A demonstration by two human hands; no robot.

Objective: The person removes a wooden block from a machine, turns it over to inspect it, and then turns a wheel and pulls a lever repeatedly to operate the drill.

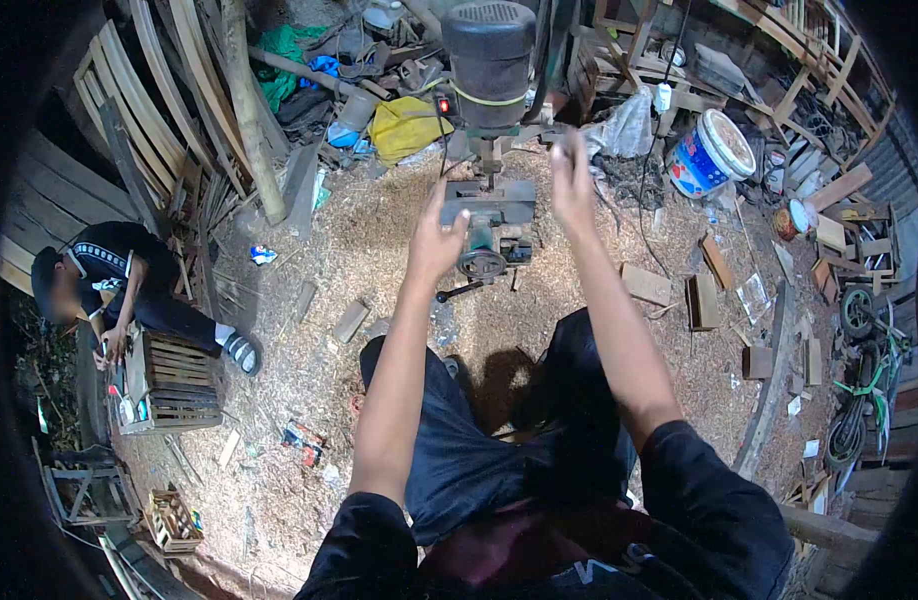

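Note:
In front of me stands a drilling machine with a large dark motor point(491, 70) on top. Below its chuck sits a flat metal table point(509, 200), with a handwheel point(481, 263) and a crank lever point(461, 291) underneath. My left hand point(439, 240) is raised at the left edge of the metal table, fingers stretched out and thumb apart, holding nothing. To the right of the machine my right hand point(572, 185) is held up with fingers extended, a little blurred, and nothing in it. A small red light point(443, 104) glows beside the motor.
Wood shavings cover the ground point(309, 250). A person point(129, 275) sits at the left by a slatted crate point(184, 380). Wood blocks point(701, 302) and a white-and-blue bucket point(712, 153) are on the right. A yellow sack point(407, 128) lies behind; a small bike point(864, 390) is far right.

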